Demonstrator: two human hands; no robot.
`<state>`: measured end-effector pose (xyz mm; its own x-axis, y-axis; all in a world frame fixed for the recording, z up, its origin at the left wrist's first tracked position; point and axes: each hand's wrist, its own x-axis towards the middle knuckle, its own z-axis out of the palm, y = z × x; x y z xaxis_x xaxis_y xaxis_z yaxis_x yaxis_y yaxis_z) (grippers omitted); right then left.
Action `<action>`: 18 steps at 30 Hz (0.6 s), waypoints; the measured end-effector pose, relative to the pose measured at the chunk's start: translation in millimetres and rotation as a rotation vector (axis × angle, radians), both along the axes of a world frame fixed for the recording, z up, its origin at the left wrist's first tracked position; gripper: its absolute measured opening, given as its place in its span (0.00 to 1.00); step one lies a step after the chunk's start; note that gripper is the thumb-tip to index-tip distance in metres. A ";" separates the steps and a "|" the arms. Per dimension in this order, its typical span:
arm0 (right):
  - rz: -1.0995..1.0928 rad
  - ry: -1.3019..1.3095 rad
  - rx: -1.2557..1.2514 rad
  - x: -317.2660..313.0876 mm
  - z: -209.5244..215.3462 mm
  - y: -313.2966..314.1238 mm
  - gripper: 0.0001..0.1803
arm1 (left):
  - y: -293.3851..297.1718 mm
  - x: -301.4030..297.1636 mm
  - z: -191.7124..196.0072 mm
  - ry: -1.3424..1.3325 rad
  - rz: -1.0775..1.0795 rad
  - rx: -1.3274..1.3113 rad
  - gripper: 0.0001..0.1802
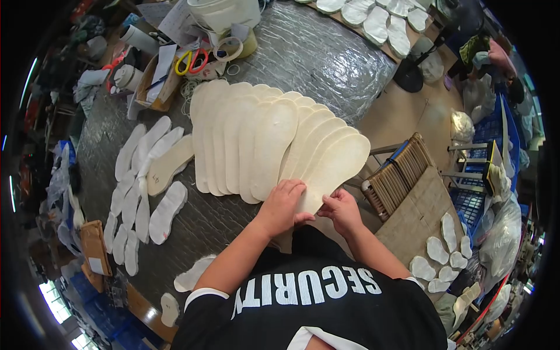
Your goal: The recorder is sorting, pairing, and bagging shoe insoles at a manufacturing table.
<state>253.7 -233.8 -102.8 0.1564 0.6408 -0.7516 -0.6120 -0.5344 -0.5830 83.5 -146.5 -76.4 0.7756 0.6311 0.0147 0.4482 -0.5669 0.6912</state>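
Note:
Cream insole-shaped sheets (pixel 233 140) lie overlapped in a wide fan on the dark table. At the fan's right end is the top insole (pixel 338 157), its narrow end toward me. My left hand (pixel 281 207) holds that narrow end from the left, fingers over its surface and thumb near the tip. From the other side, my right hand (pixel 342 211) pinches the insole's lower right edge between thumb and fingers. Part of the underside and the fingers beneath are hidden.
White wrapped foot-shaped pieces (pixel 168 213) and a tan sole pattern (pixel 165 169) lie left of the fan. Behind stand scissors (pixel 191 62), a tape roll (pixel 228 49) and a white bucket (pixel 224 14). A wooden slatted folding seat (pixel 396 175) stands at right, near more white pieces (pixel 436 249).

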 end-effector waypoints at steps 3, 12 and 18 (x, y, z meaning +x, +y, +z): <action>-0.155 0.435 0.072 24.4 -10.1 3.1 0.03 | -0.9 4.5 2.7 0.005 0.038 -0.176 0.35; -0.088 -0.078 0.856 75.3 123.1 7.4 0.13 | 25.4 11.9 5.4 -0.287 0.342 -0.679 0.23; 0.492 -0.059 0.609 -52.4 85.1 -1.9 0.18 | 7.6 -37.7 59.1 -1.130 -0.151 -1.429 0.51</action>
<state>201.3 -235.7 -17.7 -0.2241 0.9431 -0.2454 -0.3467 -0.3125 -0.8844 45.8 -138.9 -17.3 0.8224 0.5622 0.0865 -0.5169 0.6752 0.5262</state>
